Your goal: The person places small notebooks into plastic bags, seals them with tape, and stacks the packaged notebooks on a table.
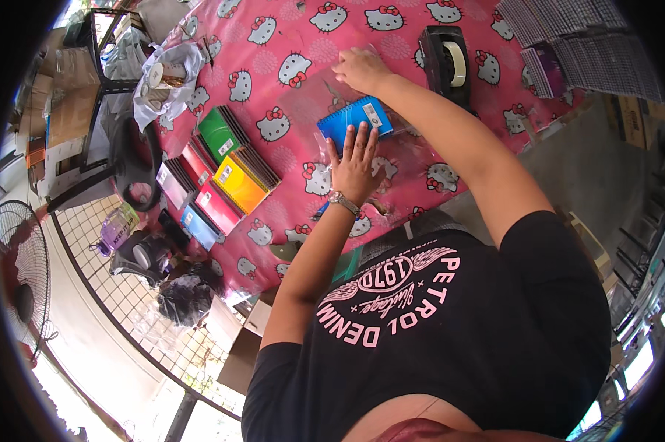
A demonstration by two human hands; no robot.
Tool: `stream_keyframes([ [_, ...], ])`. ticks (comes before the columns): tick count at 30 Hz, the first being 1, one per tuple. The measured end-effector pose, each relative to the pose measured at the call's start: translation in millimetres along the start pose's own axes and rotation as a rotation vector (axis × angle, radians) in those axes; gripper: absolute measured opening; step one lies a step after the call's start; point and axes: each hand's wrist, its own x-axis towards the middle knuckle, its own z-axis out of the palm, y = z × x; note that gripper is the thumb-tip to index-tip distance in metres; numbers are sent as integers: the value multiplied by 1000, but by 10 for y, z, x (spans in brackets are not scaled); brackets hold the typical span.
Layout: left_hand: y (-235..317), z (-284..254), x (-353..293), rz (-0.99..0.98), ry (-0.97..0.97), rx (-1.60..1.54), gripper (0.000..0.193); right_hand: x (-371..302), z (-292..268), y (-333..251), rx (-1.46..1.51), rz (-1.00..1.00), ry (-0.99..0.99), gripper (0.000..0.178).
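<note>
A small blue spiral notebook with a white label lies on the pink patterned table cover. My left hand, a watch at its wrist, rests on the notebook's near edge with fingers stretched out. Clear plastic spreads over the cover around and beyond the notebook. Past the notebook's far side, my right hand has its fingers curled together on this plastic; the fingertips are partly hidden. To the left sit stacks of spiral notebooks: green, yellow, red, pink, light purple and light blue.
A black tape dispenser stands right of my right hand. Tall notebook stacks fill the far right corner. A white plastic bag with tape rolls, a purple bottle and a fan are at the left.
</note>
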Motion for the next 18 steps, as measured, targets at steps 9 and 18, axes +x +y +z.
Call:
stream_keyframes([
  [9,-53,45,-21,1,17,-24,75,108,135,-10,-78,-301,82,7],
  [18,-47,-4,-19,25,8,-26,69,172,280,25,-33,-236,10,6],
])
